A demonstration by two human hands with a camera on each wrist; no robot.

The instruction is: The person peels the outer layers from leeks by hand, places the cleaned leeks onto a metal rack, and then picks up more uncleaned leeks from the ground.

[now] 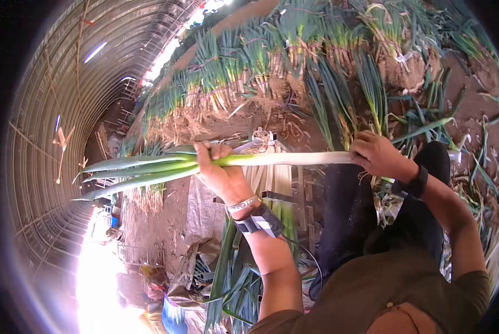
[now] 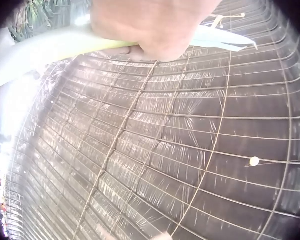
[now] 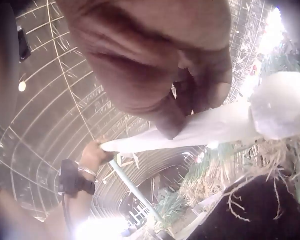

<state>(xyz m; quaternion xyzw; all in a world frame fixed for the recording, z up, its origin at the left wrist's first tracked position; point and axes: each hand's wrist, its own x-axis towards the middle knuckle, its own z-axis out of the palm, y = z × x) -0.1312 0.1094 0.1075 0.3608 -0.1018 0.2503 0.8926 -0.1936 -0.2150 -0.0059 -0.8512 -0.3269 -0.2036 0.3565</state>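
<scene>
One long leek (image 1: 294, 158) lies level across the head view, its green leaves pointing left and its white stem right. My left hand (image 1: 221, 172) grips it where the green meets the white. At the white end, my right hand (image 1: 374, 156) pinches the stem with thumb and fingers. The right wrist view shows the white stem (image 3: 215, 125) under the fingers of my right hand (image 3: 160, 65), with thin roots near its end. In the left wrist view my left hand (image 2: 155, 25) is wrapped round the leek (image 2: 55, 47).
Bundled leeks (image 1: 277, 50) stand in rows beyond my hands. Below the held leek, more stalks (image 1: 269, 178) lie on a metal frame (image 1: 283, 196). Loose leaves (image 1: 427, 128) litter the ground at the right. A ribbed tunnel roof (image 1: 54, 139) curves along the left.
</scene>
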